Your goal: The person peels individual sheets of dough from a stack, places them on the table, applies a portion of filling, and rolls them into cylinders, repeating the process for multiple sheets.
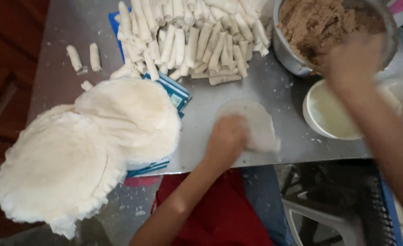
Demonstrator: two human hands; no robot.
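Single round wrapper [256, 123]: flat on steel desk [274, 91], centre-near. Left hand [226, 139] rests on its near-left edge, fingers curled; grip unclear. Right hand [354, 57], blurred, over metal bowl of brown filling [320, 23], far right; fingers' state cannot be told. Wrapper stacks [87, 146] left; rolled pieces [197, 36] far.

Steel table [274, 91]: dull grey metal, smooth, dusted with white crumbs. On it, single wrapper [256, 123]: thin, pale, matt dough, soft. Wrapper stacks [87, 150] at the table's near corner: same matt dough, edges ragged. Rolls [197, 41] at the table's far side: floury, dry. Bowl [286, 52] beside them: brushed metal; filling [315, 23] coarse, brown, crumbly. White dish [312, 119]: smooth, slightly glossy.
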